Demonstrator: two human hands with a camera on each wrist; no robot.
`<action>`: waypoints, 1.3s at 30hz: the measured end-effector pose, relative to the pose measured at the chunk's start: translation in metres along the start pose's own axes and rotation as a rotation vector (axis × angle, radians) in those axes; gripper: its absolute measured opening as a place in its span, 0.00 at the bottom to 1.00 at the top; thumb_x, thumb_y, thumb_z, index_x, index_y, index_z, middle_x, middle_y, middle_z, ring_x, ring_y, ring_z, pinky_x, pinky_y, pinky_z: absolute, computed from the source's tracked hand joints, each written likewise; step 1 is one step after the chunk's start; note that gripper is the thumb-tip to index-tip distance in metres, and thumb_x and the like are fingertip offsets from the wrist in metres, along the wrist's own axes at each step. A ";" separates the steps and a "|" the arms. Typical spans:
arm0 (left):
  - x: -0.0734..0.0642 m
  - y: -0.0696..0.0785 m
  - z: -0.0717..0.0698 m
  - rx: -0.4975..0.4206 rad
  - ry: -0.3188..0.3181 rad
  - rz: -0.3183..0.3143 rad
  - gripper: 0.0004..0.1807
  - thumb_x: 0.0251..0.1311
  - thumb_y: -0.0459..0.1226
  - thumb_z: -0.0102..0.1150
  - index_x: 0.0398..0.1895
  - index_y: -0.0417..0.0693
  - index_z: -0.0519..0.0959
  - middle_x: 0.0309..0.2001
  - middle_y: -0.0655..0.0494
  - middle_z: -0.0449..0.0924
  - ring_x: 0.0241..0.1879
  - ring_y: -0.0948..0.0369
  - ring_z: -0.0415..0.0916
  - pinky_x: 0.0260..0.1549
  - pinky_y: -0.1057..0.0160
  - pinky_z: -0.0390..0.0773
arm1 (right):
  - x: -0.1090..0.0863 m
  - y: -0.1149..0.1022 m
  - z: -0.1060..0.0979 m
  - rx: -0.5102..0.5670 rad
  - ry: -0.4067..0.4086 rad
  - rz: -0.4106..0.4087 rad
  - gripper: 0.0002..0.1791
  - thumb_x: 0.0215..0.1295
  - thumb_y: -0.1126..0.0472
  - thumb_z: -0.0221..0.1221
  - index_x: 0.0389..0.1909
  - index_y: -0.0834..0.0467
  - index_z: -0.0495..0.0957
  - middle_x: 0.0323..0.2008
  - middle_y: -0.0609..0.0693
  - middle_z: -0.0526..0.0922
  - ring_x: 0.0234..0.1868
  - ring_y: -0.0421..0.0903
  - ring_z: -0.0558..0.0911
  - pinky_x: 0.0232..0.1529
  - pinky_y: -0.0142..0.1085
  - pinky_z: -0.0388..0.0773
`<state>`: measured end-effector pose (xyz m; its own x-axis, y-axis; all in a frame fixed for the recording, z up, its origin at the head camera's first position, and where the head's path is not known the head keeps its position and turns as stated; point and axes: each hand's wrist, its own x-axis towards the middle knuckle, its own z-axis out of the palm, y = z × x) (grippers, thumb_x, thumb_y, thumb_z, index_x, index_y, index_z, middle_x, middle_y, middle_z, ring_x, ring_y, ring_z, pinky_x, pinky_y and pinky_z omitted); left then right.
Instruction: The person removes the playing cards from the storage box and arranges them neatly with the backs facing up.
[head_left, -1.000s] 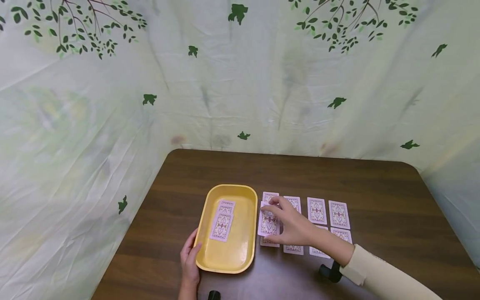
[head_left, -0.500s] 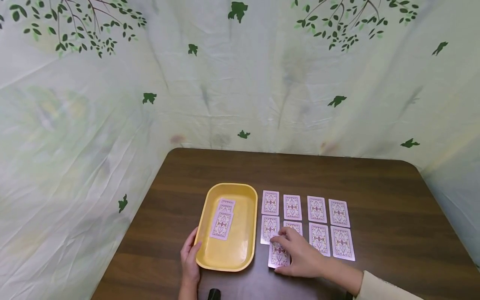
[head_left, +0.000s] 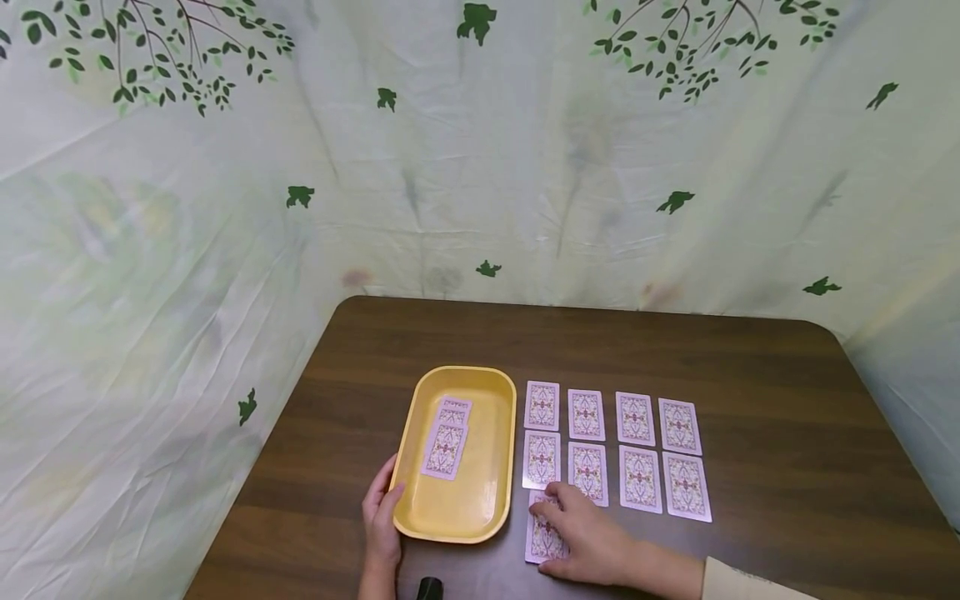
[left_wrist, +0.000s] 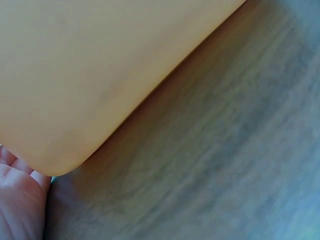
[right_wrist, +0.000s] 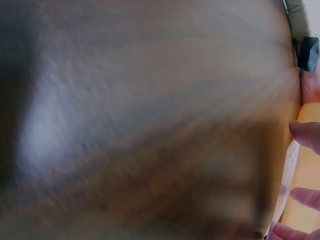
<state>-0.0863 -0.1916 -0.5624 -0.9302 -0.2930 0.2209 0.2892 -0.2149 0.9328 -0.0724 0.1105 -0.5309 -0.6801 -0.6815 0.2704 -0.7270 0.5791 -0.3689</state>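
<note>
A yellow tray [head_left: 487, 467] stands on the table with two overlapping playing cards [head_left: 444, 450] in it, patterned backs up. My left hand [head_left: 381, 517] grips its lower left side, thumb at the rim; the left wrist view catches part of that hand beside the tray's corner. To the tray's right, my right hand [head_left: 592, 537] pinches a playing card [head_left: 543, 537] by its edges, thumb at the near edge and fingers at the far one. This card lies just below the left column of laid-out cards. The right wrist view shows it nearly edge-on by the fingertips [right_wrist: 305, 197].
Two rows of face-down cards [head_left: 640, 479] lie right of the tray, in several columns. The brown wooden table [head_left: 600, 342] meets a leaf-printed cloth [head_left: 570, 208] at its far edge. A small black object [head_left: 430, 588] shows at the bottom, near the left wrist.
My right hand has brought the card from over the left column, beside the tray, down toward the near side, then slightly left into line below it. The left hand and tray have stayed put.
</note>
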 end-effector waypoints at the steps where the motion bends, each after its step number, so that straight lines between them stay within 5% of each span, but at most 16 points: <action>1: 0.000 0.000 0.000 0.003 0.003 -0.006 0.20 0.60 0.23 0.42 0.56 0.19 0.63 0.50 0.54 0.76 0.48 0.60 0.72 0.45 0.68 0.72 | -0.001 0.000 0.001 -0.010 0.004 -0.009 0.35 0.38 0.44 0.70 0.49 0.57 0.74 0.48 0.59 0.69 0.47 0.51 0.71 0.47 0.45 0.71; 14: 0.001 0.001 0.001 -0.003 0.003 -0.016 0.20 0.61 0.22 0.40 0.55 0.17 0.62 0.49 0.53 0.76 0.47 0.59 0.73 0.44 0.68 0.73 | -0.006 -0.001 0.014 -0.150 0.034 -0.081 0.32 0.50 0.42 0.63 0.51 0.59 0.75 0.49 0.59 0.70 0.49 0.51 0.70 0.47 0.43 0.71; 39: 0.001 0.000 0.000 0.006 0.004 -0.001 0.20 0.60 0.22 0.40 0.55 0.17 0.62 0.49 0.52 0.76 0.46 0.59 0.73 0.44 0.68 0.73 | -0.003 0.006 0.013 -0.150 0.032 -0.119 0.31 0.50 0.43 0.63 0.51 0.59 0.75 0.50 0.60 0.70 0.50 0.52 0.70 0.50 0.45 0.69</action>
<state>-0.0868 -0.1917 -0.5622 -0.9296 -0.2968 0.2184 0.2866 -0.2099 0.9348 -0.0735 0.1104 -0.5450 -0.5894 -0.7360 0.3330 -0.8068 0.5571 -0.1967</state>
